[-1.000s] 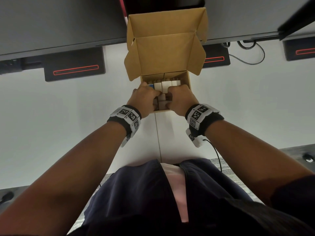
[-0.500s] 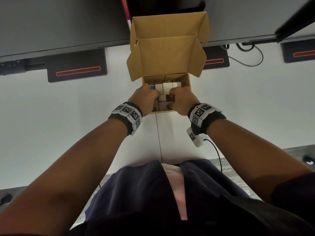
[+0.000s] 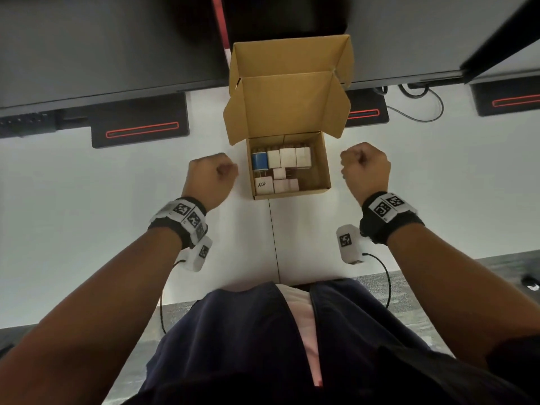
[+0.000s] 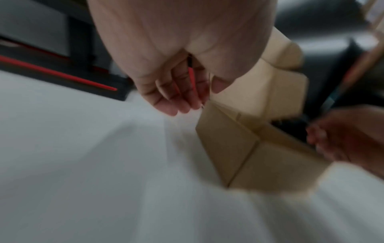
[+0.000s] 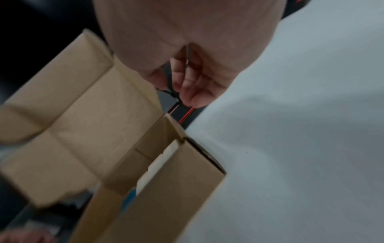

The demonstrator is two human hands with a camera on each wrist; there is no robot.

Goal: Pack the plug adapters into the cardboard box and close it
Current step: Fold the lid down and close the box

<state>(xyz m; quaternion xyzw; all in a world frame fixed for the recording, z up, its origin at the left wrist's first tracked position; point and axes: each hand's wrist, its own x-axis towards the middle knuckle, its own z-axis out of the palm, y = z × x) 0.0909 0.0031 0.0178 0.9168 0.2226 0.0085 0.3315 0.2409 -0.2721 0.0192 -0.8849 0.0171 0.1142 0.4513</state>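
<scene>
The cardboard box [image 3: 289, 165] is found on the white table [image 3: 87, 214], between the two hands, with its lid [image 3: 287, 103] standing up on the far side. The plug adapters [image 3: 280, 171] are seen inside it, several white ones and one blue one [image 3: 259, 161], packed toward the side of the left hand [image 3: 211, 179]; a free corner is left on the side of the right hand [image 3: 365, 171].

The box is judged to be light and fairly stiff, but the thin flaps can be bent or creased easily. The lid is probably best taken at its far top edge and folded down toward the person, with the side flaps [image 3: 339, 109] tucked in. The adapters look hard and smooth, and they may slide if the box is tipped.

Both hands are kept just beside the box, not touching it. The fingers of each grip are curled in loosely and nothing is held.

Both wrist views are blurred. The prongs of the adapters are hardly made out, and whether the adapters lie in more than one layer cannot be told. The front tuck flap of the lid is partly cut against the dark background.
</scene>
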